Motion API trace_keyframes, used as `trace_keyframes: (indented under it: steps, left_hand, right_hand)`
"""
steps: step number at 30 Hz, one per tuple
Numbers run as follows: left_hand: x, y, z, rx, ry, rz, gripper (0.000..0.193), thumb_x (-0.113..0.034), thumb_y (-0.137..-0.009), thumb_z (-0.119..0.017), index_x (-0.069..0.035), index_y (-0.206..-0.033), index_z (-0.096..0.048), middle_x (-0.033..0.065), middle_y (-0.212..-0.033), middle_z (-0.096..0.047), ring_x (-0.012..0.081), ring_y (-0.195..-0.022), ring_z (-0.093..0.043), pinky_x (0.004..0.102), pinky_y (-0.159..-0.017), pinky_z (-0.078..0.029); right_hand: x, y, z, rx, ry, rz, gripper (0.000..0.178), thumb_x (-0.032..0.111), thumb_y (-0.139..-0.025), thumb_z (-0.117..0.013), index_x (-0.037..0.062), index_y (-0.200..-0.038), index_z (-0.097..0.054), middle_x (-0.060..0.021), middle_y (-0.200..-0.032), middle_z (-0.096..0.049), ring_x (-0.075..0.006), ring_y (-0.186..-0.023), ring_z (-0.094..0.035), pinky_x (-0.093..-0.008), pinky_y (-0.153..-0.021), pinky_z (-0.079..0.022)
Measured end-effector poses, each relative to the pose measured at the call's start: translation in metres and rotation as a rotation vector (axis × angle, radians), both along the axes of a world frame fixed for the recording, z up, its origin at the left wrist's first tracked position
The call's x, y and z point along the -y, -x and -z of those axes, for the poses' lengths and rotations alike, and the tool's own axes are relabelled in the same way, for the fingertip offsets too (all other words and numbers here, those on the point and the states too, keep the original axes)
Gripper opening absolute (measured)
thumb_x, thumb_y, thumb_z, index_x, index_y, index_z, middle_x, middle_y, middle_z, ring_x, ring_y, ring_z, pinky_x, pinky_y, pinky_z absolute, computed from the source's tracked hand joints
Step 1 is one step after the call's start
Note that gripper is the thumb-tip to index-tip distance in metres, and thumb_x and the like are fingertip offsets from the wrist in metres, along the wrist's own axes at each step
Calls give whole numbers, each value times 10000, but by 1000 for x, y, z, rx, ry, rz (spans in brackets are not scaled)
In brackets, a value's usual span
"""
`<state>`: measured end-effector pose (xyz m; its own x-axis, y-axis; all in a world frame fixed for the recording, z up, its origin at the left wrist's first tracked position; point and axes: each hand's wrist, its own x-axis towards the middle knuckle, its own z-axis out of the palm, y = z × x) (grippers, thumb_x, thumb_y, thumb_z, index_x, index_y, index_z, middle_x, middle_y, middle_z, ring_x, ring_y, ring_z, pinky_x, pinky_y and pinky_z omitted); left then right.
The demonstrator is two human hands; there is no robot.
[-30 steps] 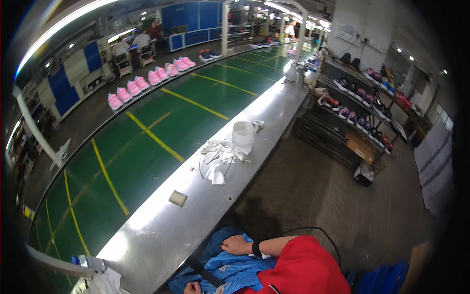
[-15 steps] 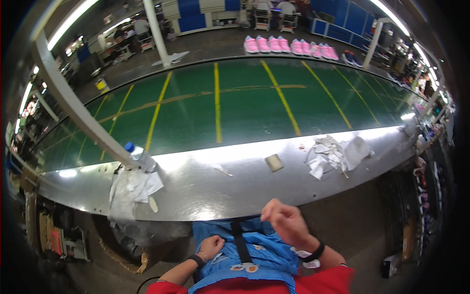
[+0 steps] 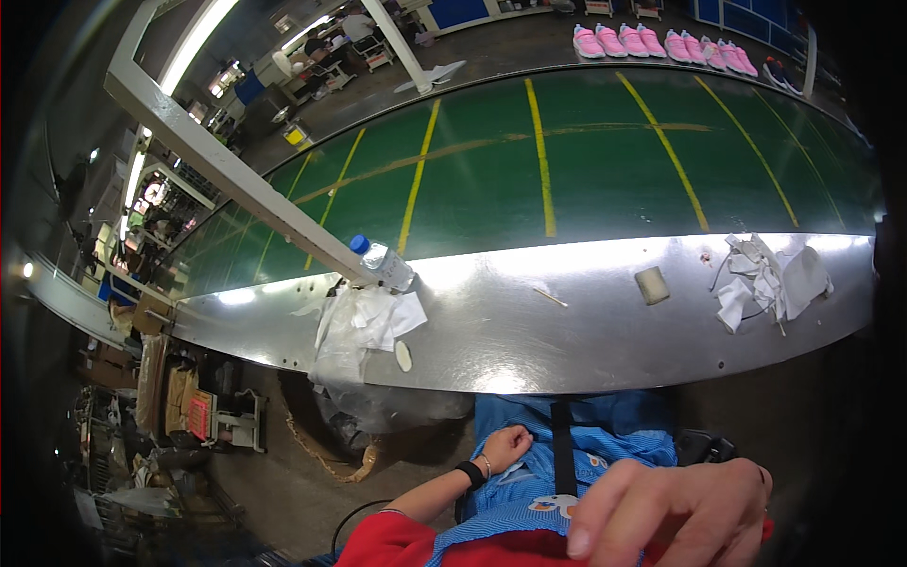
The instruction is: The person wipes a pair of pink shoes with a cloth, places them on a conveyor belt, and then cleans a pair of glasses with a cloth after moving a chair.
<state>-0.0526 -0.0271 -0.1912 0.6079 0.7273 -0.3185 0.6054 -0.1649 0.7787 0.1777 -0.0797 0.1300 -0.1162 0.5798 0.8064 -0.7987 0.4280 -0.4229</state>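
My left hand (image 3: 507,448) rests on the blue patterned apron (image 3: 539,472) in my lap, its fingers curled closed with nothing seen in them. Close to the camera, at the lower right, my right hand (image 3: 675,510) is raised above the apron. Its fingers are bent and somewhat apart, and no object shows in them. Beyond my lap lies the metal ledge (image 3: 491,331) of a worktable. On it are a small beige block (image 3: 652,285), a thin white stick (image 3: 551,298) and a small pale oval piece (image 3: 403,355). Neither hand touches these.
A green conveyor belt (image 3: 472,189) with yellow lines runs behind the ledge. A blue-capped bottle (image 3: 385,264) stands at a white post (image 3: 236,180) beside white scraps (image 3: 378,317). More scraps (image 3: 770,283) lie to the right. Pink shoes (image 3: 642,42) line the far side.
My right hand has come up from over the lap toward the camera and looks much larger. My left hand stays on the lap. The whole view has swung leftward, so things appear farther right.
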Motion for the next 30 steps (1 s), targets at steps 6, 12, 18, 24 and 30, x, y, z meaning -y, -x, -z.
trace_keyframes:
  steps: [6, 12, 18, 24, 30]
  left_hand:
    - [-2, -8, -9, -50, 35, 86, 232, -243, -800, -525, -20, -735, -536, 107, -639, -552, 218, -574, -528, 310, -551, -414]
    - [1, -8, -13, -84, 51, 52, 214, -241, -794, -531, -31, -764, -560, 114, -677, -581, 230, -611, -562, 317, -581, -437]
    - [-3, 7, 25, 110, -88, 81, 167, -204, -773, -548, -41, -767, -584, 92, -653, -586, 165, -569, -558, 279, -534, -433]
    - [-5, -8, -4, -1, -45, 30, 173, -189, -757, -560, -29, -693, -562, 100, -569, -548, 197, -499, -533, 305, -476, -408]
    - [-2, -5, 1, -23, -106, 39, 184, -193, -753, -561, -27, -678, -540, 108, -577, -538, 216, -516, -533, 310, -501, -418]
  right_hand:
    - [22, -26, -27, 277, 244, 114, 251, 282, -684, -705, 44, -752, -663, -99, -860, -567, -212, -858, -442, -316, -759, -337]
    - [21, -26, -15, 172, 268, 124, 199, 246, -650, -727, 94, -656, -598, -73, -856, -563, -190, -841, -443, -287, -752, -336]
    - [8, -2, -5, 472, -5, 1239, 196, 220, -595, -713, 109, -702, -594, -51, -778, -569, -176, -678, -448, -271, -606, -374]
    - [-14, -17, 19, 853, -220, 1314, 194, 156, -708, -614, 49, -870, -628, -28, -821, -541, -169, -678, -519, -286, -601, -397]
    - [-13, -34, 52, 1247, -29, 1309, 205, 211, -744, -595, 24, -830, -600, -55, -720, -517, -200, -580, -489, -297, -609, -379]
